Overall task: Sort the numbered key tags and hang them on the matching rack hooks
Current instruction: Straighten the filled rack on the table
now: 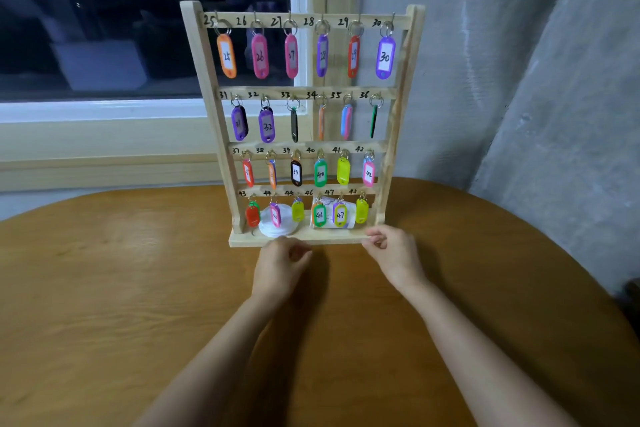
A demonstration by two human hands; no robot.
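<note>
A round wooden table [121, 288] sits before a dark window [138, 10] and a grey wall [485, 80]. On it stands a wooden rack [206, 80] with hooks numbered 25 to 48, each holding a coloured key tag [385, 57]. The right hand [389, 246] pinches the base's right front corner. The left hand [282, 258] curls at the front edge, its grip unclear. A stack of white discs [266, 224] and a paper packet [349, 210] sit on the base behind the bottom row.

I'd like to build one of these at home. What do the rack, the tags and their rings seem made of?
The rack looks like pale bare wood: matte, faint grain, numbers handwritten on it. The tags look like glossy coloured plastic with white paper inserts. The rings look like shiny metal wire, perhaps steel.
</note>
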